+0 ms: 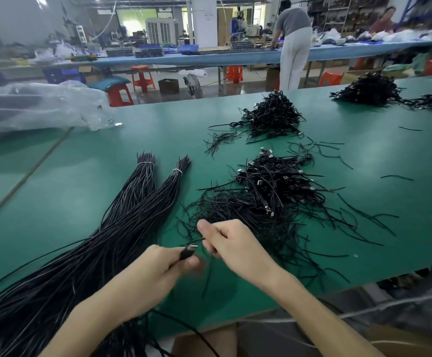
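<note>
USB plug [188, 251] is pinched in the left hand [158, 269]. The right hand [231, 243] grips a thin black wire [196, 240] just beside it. The tangled pile [274, 191] beyond the right hand could snag that wire and drag loose strands along.

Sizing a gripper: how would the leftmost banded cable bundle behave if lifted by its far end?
Probably floppy: the cable bundle curves across the green table rather than lying straight. Likely heavy for its width, given the many strands running past the near edge. The white band binds only the far tips, so strands may splay.
</note>
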`<action>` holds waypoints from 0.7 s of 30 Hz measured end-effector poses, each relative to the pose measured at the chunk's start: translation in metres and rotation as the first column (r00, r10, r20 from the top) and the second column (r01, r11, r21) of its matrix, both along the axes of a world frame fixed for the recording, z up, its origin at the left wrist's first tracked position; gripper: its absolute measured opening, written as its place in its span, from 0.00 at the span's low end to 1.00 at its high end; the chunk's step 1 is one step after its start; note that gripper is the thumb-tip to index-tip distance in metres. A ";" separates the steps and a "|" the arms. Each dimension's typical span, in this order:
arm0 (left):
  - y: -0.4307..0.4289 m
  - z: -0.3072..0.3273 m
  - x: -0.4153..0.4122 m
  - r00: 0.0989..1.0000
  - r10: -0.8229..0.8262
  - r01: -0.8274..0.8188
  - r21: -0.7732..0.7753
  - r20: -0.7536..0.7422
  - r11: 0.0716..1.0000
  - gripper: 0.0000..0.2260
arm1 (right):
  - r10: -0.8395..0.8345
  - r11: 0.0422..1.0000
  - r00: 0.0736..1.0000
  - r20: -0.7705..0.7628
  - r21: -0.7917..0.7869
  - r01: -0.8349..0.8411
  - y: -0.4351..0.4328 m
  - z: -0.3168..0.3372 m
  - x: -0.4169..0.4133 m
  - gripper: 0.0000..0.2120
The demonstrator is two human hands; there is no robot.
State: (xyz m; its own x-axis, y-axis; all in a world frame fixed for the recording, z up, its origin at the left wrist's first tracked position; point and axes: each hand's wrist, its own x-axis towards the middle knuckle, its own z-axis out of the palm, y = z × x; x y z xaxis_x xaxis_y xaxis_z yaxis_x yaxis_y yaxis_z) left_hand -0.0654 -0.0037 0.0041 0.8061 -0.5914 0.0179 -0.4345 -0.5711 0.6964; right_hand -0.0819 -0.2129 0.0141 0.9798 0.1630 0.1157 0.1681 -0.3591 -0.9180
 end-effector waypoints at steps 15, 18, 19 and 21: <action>-0.029 0.039 -0.011 0.860 -0.182 -0.400 -0.852 -0.476 0.338 0.19 | 0.115 0.992 0.986 0.119 0.029 -0.119 0.020 -0.011 -0.016 0.21; -0.011 0.042 -0.013 0.909 -0.117 -0.300 -0.824 -0.399 0.480 0.18 | 0.108 0.988 0.987 0.115 -0.124 -0.094 0.002 -0.012 -0.008 0.24; -0.006 0.042 -0.013 0.922 -0.109 -0.251 -0.788 -0.372 0.562 0.19 | 0.106 0.982 0.987 0.120 -0.167 -0.086 -0.003 -0.011 -0.006 0.24; 0.001 0.039 -0.015 0.943 -0.101 -0.137 -0.647 -0.318 0.750 0.19 | 0.099 0.963 0.984 0.151 -0.263 -0.057 -0.009 -0.006 -0.002 0.24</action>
